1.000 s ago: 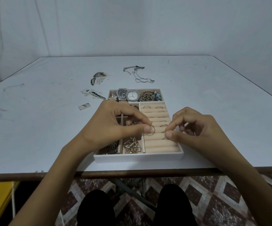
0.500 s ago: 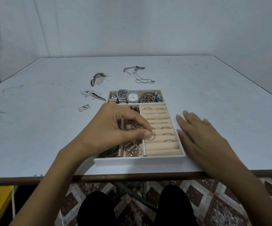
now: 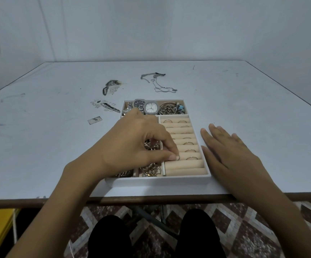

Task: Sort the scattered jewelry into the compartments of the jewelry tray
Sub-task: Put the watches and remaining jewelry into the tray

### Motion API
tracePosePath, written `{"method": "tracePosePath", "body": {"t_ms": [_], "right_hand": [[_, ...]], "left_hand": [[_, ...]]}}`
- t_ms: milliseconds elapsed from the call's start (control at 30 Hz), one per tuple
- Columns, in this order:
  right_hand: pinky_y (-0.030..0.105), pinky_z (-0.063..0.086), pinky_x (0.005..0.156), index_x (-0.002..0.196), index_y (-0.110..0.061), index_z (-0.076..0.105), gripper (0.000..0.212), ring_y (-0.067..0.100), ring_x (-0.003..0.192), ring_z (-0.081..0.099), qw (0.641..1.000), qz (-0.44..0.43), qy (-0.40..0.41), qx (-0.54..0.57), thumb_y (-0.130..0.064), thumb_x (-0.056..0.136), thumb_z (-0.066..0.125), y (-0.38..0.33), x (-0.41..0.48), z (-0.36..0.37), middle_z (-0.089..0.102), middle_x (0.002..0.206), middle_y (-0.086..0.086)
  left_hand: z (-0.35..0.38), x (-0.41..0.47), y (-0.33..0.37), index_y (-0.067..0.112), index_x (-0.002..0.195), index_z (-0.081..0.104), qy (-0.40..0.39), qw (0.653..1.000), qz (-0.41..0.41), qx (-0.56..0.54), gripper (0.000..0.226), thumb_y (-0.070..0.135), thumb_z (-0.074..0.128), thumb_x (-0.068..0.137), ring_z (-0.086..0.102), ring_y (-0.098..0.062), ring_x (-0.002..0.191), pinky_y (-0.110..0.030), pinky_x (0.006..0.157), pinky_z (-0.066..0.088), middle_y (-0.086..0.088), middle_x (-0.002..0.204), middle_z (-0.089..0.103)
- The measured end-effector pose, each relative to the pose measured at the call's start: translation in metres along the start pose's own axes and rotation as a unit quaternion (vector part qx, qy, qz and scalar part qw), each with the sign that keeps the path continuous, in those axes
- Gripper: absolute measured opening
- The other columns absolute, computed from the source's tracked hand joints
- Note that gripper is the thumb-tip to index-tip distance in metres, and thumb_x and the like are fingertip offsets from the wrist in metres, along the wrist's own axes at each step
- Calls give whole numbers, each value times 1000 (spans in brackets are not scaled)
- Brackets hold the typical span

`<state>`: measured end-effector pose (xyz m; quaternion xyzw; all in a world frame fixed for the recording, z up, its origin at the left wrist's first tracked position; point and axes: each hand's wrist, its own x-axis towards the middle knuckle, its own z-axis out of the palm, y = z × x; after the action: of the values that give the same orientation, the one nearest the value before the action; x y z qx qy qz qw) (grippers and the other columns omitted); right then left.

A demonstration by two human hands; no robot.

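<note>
The right hand (image 3: 225,151) has let go and lies flat, fingers straight, just right of the tray (image 3: 160,180). The left hand (image 3: 136,146) alone pinches the ring (image 3: 177,157), now seated lower in a near slot; the far chains (image 3: 158,81) wait unsorted.

The jewelry tray (image 3: 158,180) has a smooth matt white frame and soft, velvety beige ring rolls (image 3: 183,164). The rings (image 3: 190,151), watches (image 3: 152,108) and chains (image 3: 158,82) gleam like polished metal, against the scuffed, matt white bench (image 3: 244,118).

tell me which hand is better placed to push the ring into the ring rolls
Left: the left hand pinches the ring right over the rolls, while the right hand lies flat beside the tray.
</note>
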<state>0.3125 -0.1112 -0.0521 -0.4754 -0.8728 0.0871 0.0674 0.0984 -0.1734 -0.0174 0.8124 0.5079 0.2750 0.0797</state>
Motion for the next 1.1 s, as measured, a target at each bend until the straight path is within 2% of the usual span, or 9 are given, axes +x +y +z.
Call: {"method": "tracePosePath", "body": {"t_ms": [33,167,233,400,600,800,967,1033,1100], "right_hand": [[22,-7,114,153,-28,6,58,5,147,-5,1000,0,0,0,-45,98,13,0,0,0,-2,161,-7],[23,-6,116,153,-29,5,60,5,147,-5,1000,5,-8,8,-48,96,10,-1,0,-1,-3,161,-8],[24,-6,116,153,-29,5,66,5,147,-5,1000,4,-8,8,-51,91,4,-2,0,-1,-3,161,-8],[23,-6,115,153,-29,5,62,6,147,-5,1000,6,-7,5,-49,94,9,-1,0,-1,-2,161,-8],[23,-6,116,153,-29,5,58,5,147,-5,1000,7,-3,4,-46,98,13,-1,0,-1,-3,161,-8],[23,-6,115,152,-30,3,57,5,147,-6,1000,8,-7,-2,-46,99,14,-1,1,-1,-4,161,-9],[21,-8,114,152,-31,2,57,4,147,-8,1000,8,-17,1,-46,98,14,-1,1,-2,-6,161,-10],[22,-6,115,152,-32,4,58,3,146,-7,1000,5,-24,10,-47,98,16,-1,1,-4,-5,161,-11],[23,3,117,152,-34,11,57,4,147,1,1000,4,-23,14,-48,98,22,-1,2,-11,3,160,-13]], "left_hand": [[-1,0,0,35,83,76,-6,1000,5,6,18,50,66,77,61,-6,77,-20,83,29,19,77,71],[-4,4,4,36,84,76,-37,998,24,38,12,44,68,79,55,5,77,-4,79,23,22,80,70],[-6,5,4,35,85,77,-51,997,26,43,11,40,68,79,56,4,77,-1,78,24,21,80,71],[-4,4,0,32,87,76,-47,999,-7,12,12,36,67,80,65,-5,76,-7,74,34,16,79,73],[-4,5,-1,33,86,76,-49,999,-3,14,11,37,69,79,65,-5,76,-11,74,35,16,80,73],[-3,5,-4,31,87,77,-43,999,3,11,12,36,69,79,67,-4,77,-8,74,34,16,80,73],[-5,3,-11,22,90,77,0,999,-5,-52,12,28,70,82,64,-8,78,-14,74,41,14,80,72],[-11,1,-17,18,91,77,36,992,-45,-109,13,25,71,82,63,-8,80,-11,73,42,12,80,70],[-18,0,-25,17,91,76,75,981,-90,-154,11,22,72,82,62,-5,82,-8,74,41,8,82,71]]}}
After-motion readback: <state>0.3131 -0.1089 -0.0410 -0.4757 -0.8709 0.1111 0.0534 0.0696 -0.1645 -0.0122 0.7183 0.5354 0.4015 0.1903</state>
